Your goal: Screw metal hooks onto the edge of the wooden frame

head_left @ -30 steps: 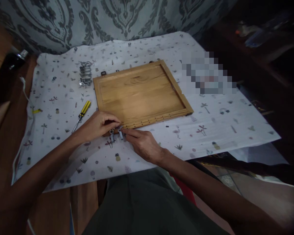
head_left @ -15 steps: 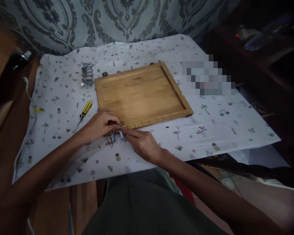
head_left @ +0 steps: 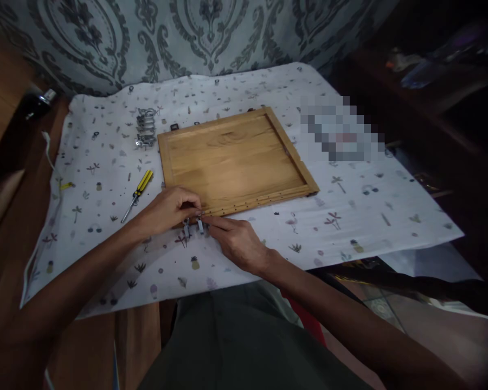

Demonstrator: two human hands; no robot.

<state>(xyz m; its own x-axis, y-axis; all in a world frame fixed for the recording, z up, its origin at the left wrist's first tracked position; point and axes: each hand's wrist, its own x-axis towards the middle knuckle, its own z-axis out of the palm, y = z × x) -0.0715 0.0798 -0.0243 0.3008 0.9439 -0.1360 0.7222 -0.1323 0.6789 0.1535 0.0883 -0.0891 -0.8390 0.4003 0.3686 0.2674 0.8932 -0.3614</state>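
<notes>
A wooden framed panel lies flat, with a row of small dark holes along its near rail. Two small metal clips hang at that rail's left end, jutting toward me. My left hand rests over the near left corner, thumb and forefinger pinched at the top of the right-hand clip; whatever is between them is too small to make out. From the right, my right hand has its fingers closed against the same clip, its index finger stretched toward the left fingertips.
A yellow-and-black screwdriver lies left of the panel. Behind it sits a row of several metal clips, with a tiny screw-like piece nearby. A patterned white cloth covers the table. A blurred-out item lies at right.
Both hands keep the same pinch at the clip, with barely any finger movement. The view has shifted slightly, so the table sits a little lower.
</notes>
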